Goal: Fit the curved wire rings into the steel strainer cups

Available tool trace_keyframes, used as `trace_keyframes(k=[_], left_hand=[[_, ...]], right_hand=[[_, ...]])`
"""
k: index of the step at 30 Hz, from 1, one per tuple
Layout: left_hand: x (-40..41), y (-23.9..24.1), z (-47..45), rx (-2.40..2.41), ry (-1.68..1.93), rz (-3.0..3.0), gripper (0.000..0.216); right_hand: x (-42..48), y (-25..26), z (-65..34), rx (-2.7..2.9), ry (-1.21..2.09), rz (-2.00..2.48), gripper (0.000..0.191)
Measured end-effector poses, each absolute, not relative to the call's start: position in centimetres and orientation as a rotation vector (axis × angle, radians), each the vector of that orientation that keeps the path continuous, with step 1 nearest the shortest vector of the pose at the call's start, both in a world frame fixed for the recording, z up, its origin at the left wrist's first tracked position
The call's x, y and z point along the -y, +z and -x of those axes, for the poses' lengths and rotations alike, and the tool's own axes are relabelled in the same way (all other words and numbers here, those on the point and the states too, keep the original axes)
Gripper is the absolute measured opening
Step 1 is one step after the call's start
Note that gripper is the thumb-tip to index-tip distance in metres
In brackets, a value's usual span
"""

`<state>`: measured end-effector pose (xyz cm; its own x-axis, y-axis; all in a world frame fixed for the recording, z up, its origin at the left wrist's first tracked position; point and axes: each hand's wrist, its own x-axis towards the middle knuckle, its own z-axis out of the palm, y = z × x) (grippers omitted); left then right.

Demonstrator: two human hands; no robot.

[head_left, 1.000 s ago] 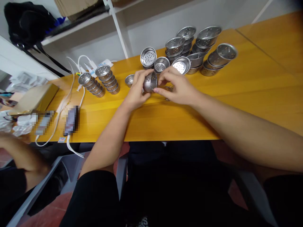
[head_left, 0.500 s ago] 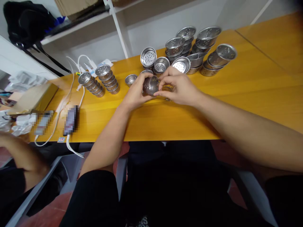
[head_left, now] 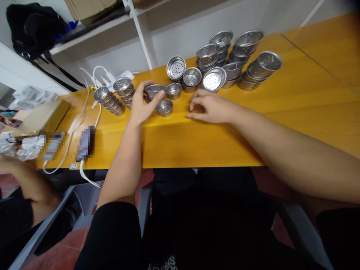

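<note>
My left hand (head_left: 142,105) holds a perforated metal cup (head_left: 155,90) by its rim, thumb on the near side and fingers round the far left. Just right of it stand two small metal cups, one behind (head_left: 173,91) and a shallow cup in front (head_left: 164,108). My right hand (head_left: 210,107) hovers low over the table, its fingers curled and the thumb apart, with nothing visible between them. Beyond it a perforated cup with a bright bottom (head_left: 213,81) leans toward me. Whether the held cup rests on another one is hidden.
Stacks of perforated cups (head_left: 207,55) fill the back right of the wooden table (head_left: 197,146). Two narrow stacks (head_left: 102,95) rise at left, near white cables and a power strip (head_left: 123,75). A cardboard box (head_left: 42,116) and a neighbour's arm (head_left: 42,183) are further left.
My left hand has moved left with the perforated cup, away from my right hand, which has let go of it. The small cup in front, hidden before, now shows.
</note>
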<state>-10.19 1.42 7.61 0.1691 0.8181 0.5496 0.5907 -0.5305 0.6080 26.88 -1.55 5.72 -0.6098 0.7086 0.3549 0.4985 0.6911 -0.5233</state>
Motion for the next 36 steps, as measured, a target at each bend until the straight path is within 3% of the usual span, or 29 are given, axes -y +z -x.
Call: trace_keyframes(k=[10, 26, 36], left_hand=[[0.2, 8.7, 9.8, -1.341, 0.940, -2.269, 0.089], [0.2, 8.3, 9.3, -1.372, 0.806, -2.327, 0.087], [-4.1, 5.2, 11.6, -1.436, 1.279, -2.025, 0.114]], right_hand=[[0.6, 4.9, -27.5, 2.448, 0.438, 1.020, 0.031], [0.9, 5.1, -27.2, 2.468, 0.477, 1.031, 0.031], [0.8, 5.1, -27.4, 2.449, 0.399, 1.079, 0.039]])
